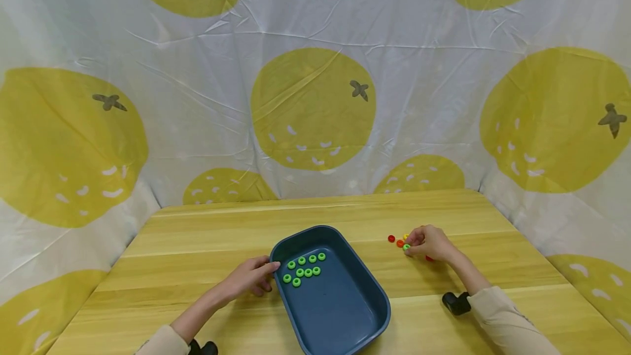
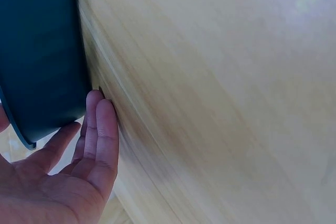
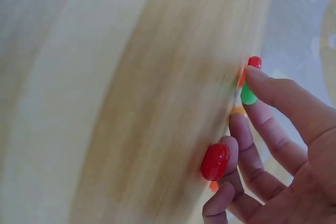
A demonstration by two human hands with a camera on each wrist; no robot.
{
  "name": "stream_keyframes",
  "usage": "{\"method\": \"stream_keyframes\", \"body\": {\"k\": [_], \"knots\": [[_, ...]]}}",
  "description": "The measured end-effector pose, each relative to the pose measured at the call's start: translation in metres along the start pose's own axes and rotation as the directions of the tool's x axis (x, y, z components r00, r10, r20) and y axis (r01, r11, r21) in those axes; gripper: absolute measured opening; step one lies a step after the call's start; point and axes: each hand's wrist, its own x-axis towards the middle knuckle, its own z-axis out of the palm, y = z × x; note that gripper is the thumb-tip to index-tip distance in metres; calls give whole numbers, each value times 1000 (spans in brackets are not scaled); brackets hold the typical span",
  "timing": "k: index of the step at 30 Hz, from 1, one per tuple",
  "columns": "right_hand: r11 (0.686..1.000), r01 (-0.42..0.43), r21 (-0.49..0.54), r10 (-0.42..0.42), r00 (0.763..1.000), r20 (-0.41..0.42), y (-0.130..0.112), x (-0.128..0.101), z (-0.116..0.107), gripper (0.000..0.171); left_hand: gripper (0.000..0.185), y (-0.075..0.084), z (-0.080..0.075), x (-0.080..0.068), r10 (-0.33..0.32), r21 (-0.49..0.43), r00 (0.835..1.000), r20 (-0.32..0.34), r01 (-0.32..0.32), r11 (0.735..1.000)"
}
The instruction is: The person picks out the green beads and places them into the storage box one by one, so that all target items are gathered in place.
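Note:
A dark blue tray [image 1: 340, 289] stands on the table with several small green rings [image 1: 300, 273] on its floor, toward the far left end. My left hand [image 1: 253, 275] grips the tray's left rim, thumb over the edge and fingers outside against the wall [image 2: 42, 51]. To the right of the tray, my right hand [image 1: 431, 242] pinches a green ring [image 3: 249, 94] between thumb and index finger, close to the tabletop. Around that hand lie red [image 1: 391, 239], orange [image 1: 400, 244] and yellow [image 1: 406, 236] rings. Another red ring [image 3: 216, 161] sits by its lower fingers, partly hidden in the head view.
The wooden table [image 1: 222, 234] carries the tray and the loose rings. Behind it hangs a white cloth [image 1: 207, 97] printed with yellow fruit. Black wrist devices [image 1: 455, 303] sit at both sleeves.

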Motion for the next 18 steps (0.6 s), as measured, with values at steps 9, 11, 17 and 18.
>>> {"method": "stream_keyframes", "body": {"k": [9, 11, 17, 18], "knots": [[999, 40, -11, -40, 999, -27, -16, 7, -13, 16, 43, 1, 0, 2, -4, 12, 1000, -6, 4, 1000], [998, 54, -12, -54, 998, -27, -24, 10, -18, 15, 43, 2, 0, 2, -4, 20, 1000, -8, 4, 1000], [995, 97, 9, -97, 995, -14, -57, 26, -33, 15, 43, 2, -1, 3, 4, 32, 1000, -7, -3, 999], [994, 106, 9, -106, 994, -9, -64, 29, -35, 16, 43, 2, -2, 2, 5, 33, 1000, -7, -5, 999]]}}
